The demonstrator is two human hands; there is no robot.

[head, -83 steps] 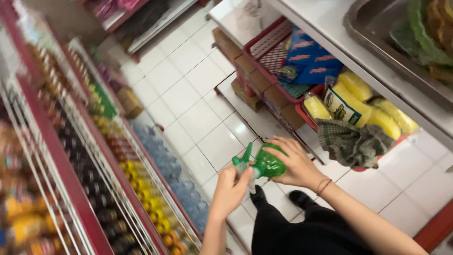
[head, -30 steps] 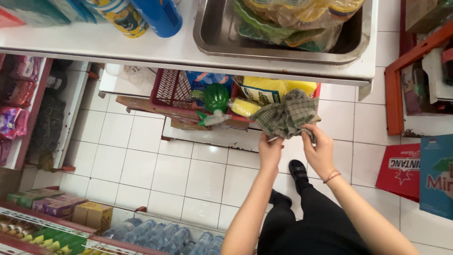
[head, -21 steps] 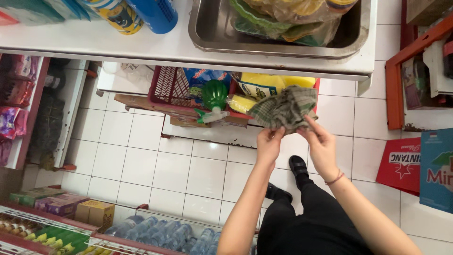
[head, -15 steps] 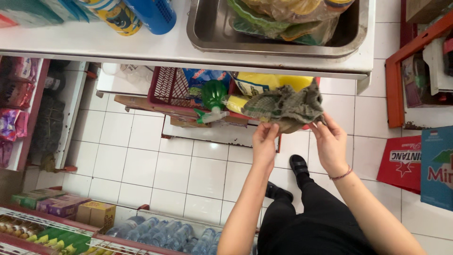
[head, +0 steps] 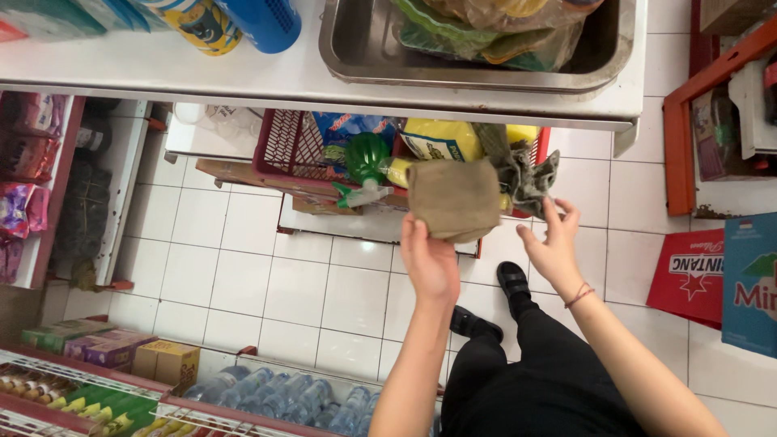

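The left hand [head: 430, 257] is raised in front of the body and grips the lower edge of a tan cloth [head: 453, 198], fingers curled up behind the fabric so that the cloth stands spread out flat above the knuckles. The right hand [head: 552, 247] is just beside it, fingers loosely spread and open, its fingertips reaching up to the dangling end of a grey-green rag [head: 526, 170] without clearly closing on it; whether they touch the rag is hard to tell. The rag hangs over the rim of a red wire basket [head: 283, 150] that sits just beyond both hands. To the left of the tan cloth, inside that basket, lies a green spray bottle [head: 366, 166], and behind the cloth are yellow packets [head: 441, 137]. Further above the hands runs a white counter [head: 243, 73] carrying a steel tray [head: 477, 77] filled with bagged goods. Below the left forearm, near the person's side, a shelf of clear water bottles [head: 291, 396] is in view.
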